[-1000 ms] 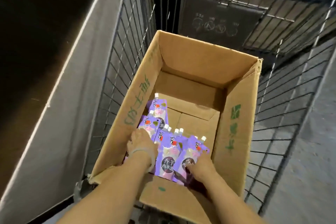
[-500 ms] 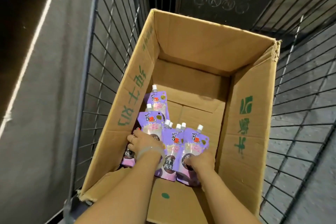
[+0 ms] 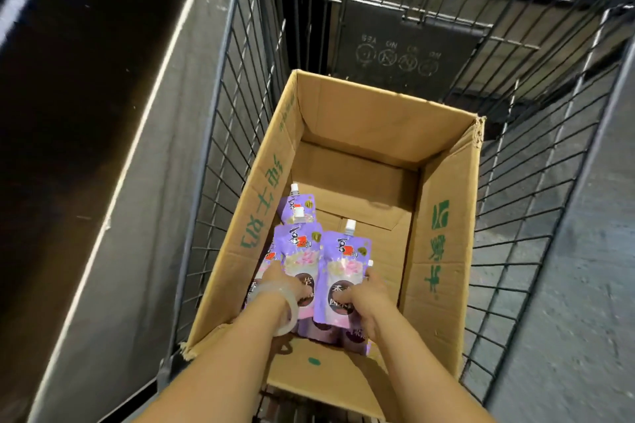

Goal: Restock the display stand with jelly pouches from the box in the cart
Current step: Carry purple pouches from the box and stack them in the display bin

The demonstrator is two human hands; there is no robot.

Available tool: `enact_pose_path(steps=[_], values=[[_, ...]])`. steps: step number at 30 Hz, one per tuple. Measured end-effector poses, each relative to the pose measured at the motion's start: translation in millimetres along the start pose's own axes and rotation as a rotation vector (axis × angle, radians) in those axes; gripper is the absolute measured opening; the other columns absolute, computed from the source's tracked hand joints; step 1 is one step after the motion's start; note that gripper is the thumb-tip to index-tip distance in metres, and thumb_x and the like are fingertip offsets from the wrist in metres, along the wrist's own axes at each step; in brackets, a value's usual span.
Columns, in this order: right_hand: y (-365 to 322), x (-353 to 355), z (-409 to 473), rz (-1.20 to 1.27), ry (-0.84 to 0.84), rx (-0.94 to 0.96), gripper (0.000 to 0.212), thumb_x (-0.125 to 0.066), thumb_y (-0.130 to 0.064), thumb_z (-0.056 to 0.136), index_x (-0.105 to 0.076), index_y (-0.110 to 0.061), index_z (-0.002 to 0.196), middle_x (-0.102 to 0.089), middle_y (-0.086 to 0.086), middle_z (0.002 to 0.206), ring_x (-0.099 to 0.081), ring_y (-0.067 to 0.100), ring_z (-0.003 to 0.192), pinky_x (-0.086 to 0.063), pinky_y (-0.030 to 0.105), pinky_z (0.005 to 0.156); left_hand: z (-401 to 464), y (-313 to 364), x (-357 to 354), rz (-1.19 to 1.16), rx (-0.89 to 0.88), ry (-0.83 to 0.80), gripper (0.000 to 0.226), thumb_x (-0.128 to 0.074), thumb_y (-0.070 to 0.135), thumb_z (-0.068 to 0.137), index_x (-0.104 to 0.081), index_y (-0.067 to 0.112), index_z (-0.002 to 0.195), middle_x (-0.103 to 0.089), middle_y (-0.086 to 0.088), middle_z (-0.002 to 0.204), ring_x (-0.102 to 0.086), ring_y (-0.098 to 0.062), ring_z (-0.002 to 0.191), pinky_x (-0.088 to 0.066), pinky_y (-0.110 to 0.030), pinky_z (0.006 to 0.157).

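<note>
I see each hand clamped on a pouch: left hand (image 3: 287, 288), right hand (image 3: 366, 295); pouches (image 3: 343, 257) point spout-up-frame in the box (image 3: 443, 251).

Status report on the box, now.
Left hand and right hand each grip purple jelly pouches inside the cardboard box. Nothing blocking.

The left hand (image 3: 287, 287) and right hand (image 3: 366, 299) are hiding the lower pouches (image 3: 338, 333); both forearms are running off the bottom edge.
</note>
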State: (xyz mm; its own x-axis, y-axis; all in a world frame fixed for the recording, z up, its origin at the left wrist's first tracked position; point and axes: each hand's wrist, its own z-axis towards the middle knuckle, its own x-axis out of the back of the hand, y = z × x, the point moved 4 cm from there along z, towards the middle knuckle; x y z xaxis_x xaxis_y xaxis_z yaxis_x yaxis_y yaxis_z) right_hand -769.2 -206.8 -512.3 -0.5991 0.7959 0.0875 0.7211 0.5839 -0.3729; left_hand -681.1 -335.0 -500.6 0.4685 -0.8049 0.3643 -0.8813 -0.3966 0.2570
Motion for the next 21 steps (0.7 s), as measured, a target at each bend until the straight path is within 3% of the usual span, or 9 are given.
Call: enact_pose_path(steps=[4, 7, 8, 11, 15, 18, 21], values=[[-47, 3, -40, 0.026, -0.019, 0.207, 0.051, -0.060, 0.015, 0.073, -0.051, -0.016, 0.113, -0.064, 0.005, 0.089, -0.059, 0.022, 0.074, -0.042, 0.024, 0.055, -34, 24, 25, -0.213, -0.177, -0.021, 0.041, -0.065, -0.014, 0.076, -0.053, 0.006, 0.110, -0.063, -0.013, 0.098, -0.058, -0.023, 0.086, -0.050, -0.033, 0.076], [-83, 10, -75, 0.060, -0.040, 0.388, 0.045, -0.059, 0.014, 0.077, -0.051, -0.018, 0.108, -0.064, -0.001, 0.085, -0.060, 0.017, 0.071, -0.044, 0.025, 0.054, -71, 49, 43, -0.331, -0.301, -0.064, 0.030, -0.062, -0.017, 0.077, -0.050, 0.009, 0.088, -0.057, -0.008, 0.078, -0.052, -0.018, 0.062, -0.046, -0.023, 0.042], [-92, 13, -86, 0.062, -0.040, 0.448, 0.042, -0.060, 0.013, 0.079, -0.050, -0.017, 0.108, -0.063, -0.002, 0.085, -0.059, 0.014, 0.071, -0.045, 0.026, 0.055, -85, 55, 50, -0.363, -0.335, -0.052, 0.032, -0.062, -0.017, 0.077, -0.048, 0.011, 0.083, -0.056, -0.007, 0.077, -0.052, -0.017, 0.061, -0.045, -0.021, 0.037], [-111, 19, -118, 0.087, -0.066, 0.589, 0.039, -0.061, 0.013, 0.081, -0.049, -0.013, 0.107, -0.062, 0.002, 0.092, -0.059, 0.013, 0.075, -0.048, 0.027, 0.062, -115, 64, 60, -0.452, -0.445, -0.063, 0.042, -0.070, -0.013, 0.066, -0.053, 0.013, 0.095, -0.064, -0.019, 0.098, -0.063, -0.030, 0.076, -0.056, -0.037, 0.054], [-115, 28, -161, 0.108, -0.185, 0.683, 0.035, -0.059, 0.014, 0.081, -0.051, -0.015, 0.099, -0.064, 0.005, 0.093, -0.061, 0.018, 0.079, -0.050, 0.029, 0.071, -164, 54, 63, -0.635, -0.519, -0.024, 0.022, -0.063, -0.004, 0.084, -0.052, 0.015, 0.084, -0.062, -0.011, 0.088, -0.059, -0.018, 0.067, -0.053, -0.027, 0.044], [-102, 34, -196, 0.086, -0.280, 0.725, 0.034, -0.060, 0.011, 0.083, -0.051, -0.008, 0.109, -0.065, 0.011, 0.097, -0.061, 0.026, 0.085, -0.051, 0.039, 0.079, -208, 27, 61, -0.745, -0.569, 0.054, 0.018, -0.063, 0.007, 0.089, -0.049, 0.015, 0.080, -0.060, -0.007, 0.082, -0.057, -0.014, 0.066, -0.049, -0.025, 0.055], [-76, 42, -229, 0.045, -0.364, 0.734, 0.035, -0.058, 0.012, 0.083, -0.049, -0.004, 0.113, -0.063, 0.013, 0.098, -0.060, 0.030, 0.088, -0.049, 0.045, 0.084, -242, -16, 51, -0.848, -0.573, 0.106, 0.013, -0.065, 0.008, 0.087, -0.053, 0.013, 0.084, -0.063, -0.010, 0.086, -0.061, -0.021, 0.074, -0.052, -0.033, 0.068]])
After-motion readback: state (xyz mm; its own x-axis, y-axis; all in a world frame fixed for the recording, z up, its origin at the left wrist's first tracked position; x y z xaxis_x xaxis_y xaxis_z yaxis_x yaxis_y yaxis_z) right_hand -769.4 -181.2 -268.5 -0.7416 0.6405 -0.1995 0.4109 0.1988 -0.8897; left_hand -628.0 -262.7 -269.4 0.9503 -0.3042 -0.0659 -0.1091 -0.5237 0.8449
